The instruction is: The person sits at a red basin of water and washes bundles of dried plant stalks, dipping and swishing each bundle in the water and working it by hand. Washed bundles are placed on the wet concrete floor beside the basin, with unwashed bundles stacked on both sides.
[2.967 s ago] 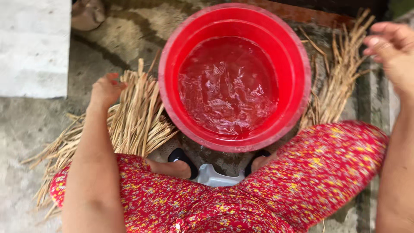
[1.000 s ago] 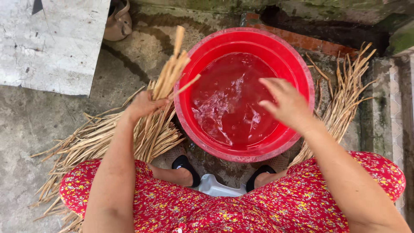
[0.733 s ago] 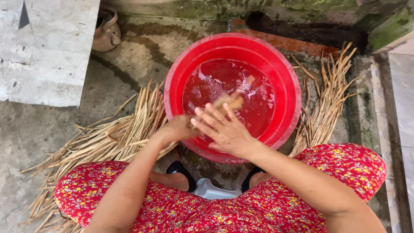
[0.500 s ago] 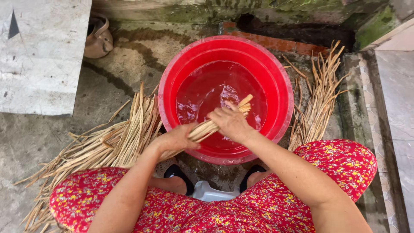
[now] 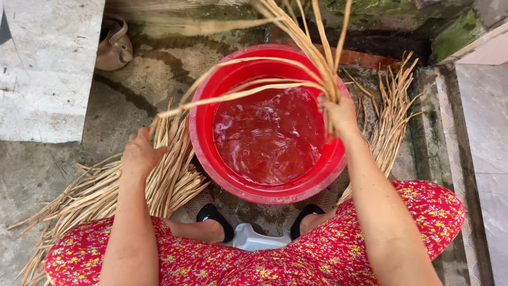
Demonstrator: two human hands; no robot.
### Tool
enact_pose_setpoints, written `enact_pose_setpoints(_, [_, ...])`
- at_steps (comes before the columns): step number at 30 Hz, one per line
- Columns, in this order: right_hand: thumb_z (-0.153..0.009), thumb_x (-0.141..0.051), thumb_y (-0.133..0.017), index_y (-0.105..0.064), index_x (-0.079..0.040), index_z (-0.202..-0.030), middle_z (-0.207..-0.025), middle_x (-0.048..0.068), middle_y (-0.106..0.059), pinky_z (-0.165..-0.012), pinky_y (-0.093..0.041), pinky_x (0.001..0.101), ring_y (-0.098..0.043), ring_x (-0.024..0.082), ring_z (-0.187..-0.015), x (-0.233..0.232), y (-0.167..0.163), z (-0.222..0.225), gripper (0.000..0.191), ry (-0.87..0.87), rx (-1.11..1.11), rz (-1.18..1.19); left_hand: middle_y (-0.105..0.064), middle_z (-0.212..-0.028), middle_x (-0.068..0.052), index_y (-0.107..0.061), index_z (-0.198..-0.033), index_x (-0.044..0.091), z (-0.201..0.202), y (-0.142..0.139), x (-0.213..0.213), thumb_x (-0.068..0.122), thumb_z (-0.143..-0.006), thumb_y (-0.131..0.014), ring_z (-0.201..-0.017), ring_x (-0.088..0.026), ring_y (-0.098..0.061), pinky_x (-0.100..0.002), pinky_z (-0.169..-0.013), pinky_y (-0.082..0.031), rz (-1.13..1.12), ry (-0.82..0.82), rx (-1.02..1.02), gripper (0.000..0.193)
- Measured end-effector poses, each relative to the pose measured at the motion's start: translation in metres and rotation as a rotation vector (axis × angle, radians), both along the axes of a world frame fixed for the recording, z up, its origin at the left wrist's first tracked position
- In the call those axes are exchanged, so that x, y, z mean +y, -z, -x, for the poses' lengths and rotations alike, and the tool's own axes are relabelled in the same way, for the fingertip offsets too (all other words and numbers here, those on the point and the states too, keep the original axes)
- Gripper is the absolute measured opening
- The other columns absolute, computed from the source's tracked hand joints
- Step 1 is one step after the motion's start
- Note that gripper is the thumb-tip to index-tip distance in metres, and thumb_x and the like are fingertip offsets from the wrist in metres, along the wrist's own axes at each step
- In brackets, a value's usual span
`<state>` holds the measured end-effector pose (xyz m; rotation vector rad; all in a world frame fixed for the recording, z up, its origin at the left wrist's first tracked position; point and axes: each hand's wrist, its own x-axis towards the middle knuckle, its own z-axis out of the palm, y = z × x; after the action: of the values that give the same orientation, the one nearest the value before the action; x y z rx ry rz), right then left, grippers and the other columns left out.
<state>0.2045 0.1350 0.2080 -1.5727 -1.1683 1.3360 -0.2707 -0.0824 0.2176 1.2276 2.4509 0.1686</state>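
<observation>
The fingers of the right hand (image 5: 340, 110) were closed in a fist around a bunch of long, pale tan dried plant strips (image 5: 312, 50), which was gripped near its lower end and held upright above the far right rim of the round red plastic basin (image 5: 203, 151). From that grip the strips were fanned upward out of the top of the view, while several were bent over in arcs across the basin toward the left. The left hand (image 5: 141, 153) was laid on a flat heap of the same dried tan strips (image 5: 100, 196) on the ground just left of the basin; its fingers were curled down onto the strips, but whether any were pinched could not be told. The basin was filled with rippling water (image 5: 267, 137) that looked red against the plastic. A second heap of dried strips (image 5: 394, 114) was spread on the ground to the right of the basin. Red floral-patterned trousers (image 5: 423, 217) were seen over both knees, and black sandals (image 5: 211, 214) were set beside a low grey plastic stool (image 5: 254, 239) below the basin. A brown clay pot (image 5: 114, 45) was stood at the upper left, beside a pale concrete slab (image 5: 45, 69).
</observation>
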Motion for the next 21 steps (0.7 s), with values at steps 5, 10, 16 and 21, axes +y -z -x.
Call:
enact_pose_setpoints(5, [-0.092, -0.006, -0.074, -0.063, -0.002, -0.117, -0.093, 0.011, -0.069, -0.066, -0.055, 0.0314, -0.062, 0.017, -0.073, -0.018, 0.101, 0.037, 0.028, -0.119, -0.098, 0.110, -0.035, -0.154, -0.030, -0.021, -0.163, 0.011, -0.030, -0.036, 0.008, 0.023, -0.077, -0.090, -0.137, -0.049, -0.042, -0.055, -0.109, -0.040, -0.371, -0.068, 0.022, 0.112])
enact_pose_setpoints(10, [-0.084, -0.034, -0.083, -0.040, 0.000, -0.145, -0.137, 0.021, -0.051, -0.101, -0.045, 0.0391, -0.051, 0.028, -0.122, -0.058, 0.196, 0.026, 0.082, -0.158, -0.275, 0.260, -0.020, -0.162, -0.036, -0.014, -0.166, 0.003, -0.041, -0.057, -0.001, 0.016, -0.083, -0.092, -0.147, -0.053, -0.028, -0.056, -0.119, -0.032, -0.718, -0.052, 0.118, 0.115])
enact_pose_setpoints(16, [-0.083, -0.048, -0.083, -0.027, 0.003, -0.157, -0.153, 0.026, -0.048, -0.116, -0.041, 0.0420, -0.050, 0.034, -0.142, -0.069, 0.220, 0.043, 0.106, -0.007, -0.179, 0.053, -0.050, -0.151, -0.021, -0.047, -0.153, 0.003, -0.067, -0.068, 0.002, 0.002, -0.098, -0.080, -0.143, -0.038, -0.052, -0.046, -0.123, -0.043, -1.045, 0.158, 0.074, 0.064])
enact_pose_setpoints(21, [-0.085, -0.025, -0.074, -0.035, -0.012, -0.154, -0.132, 0.022, -0.064, -0.101, -0.051, 0.0452, -0.064, 0.036, -0.121, -0.120, 0.226, 0.100, 0.081, -0.590, -0.493, 0.172, -0.069, -0.121, -0.014, -0.063, -0.133, 0.006, -0.116, -0.062, 0.023, 0.001, -0.097, -0.068, -0.103, -0.028, -0.070, -0.038, -0.092, -0.058, -0.957, 0.303, -0.235, 0.037])
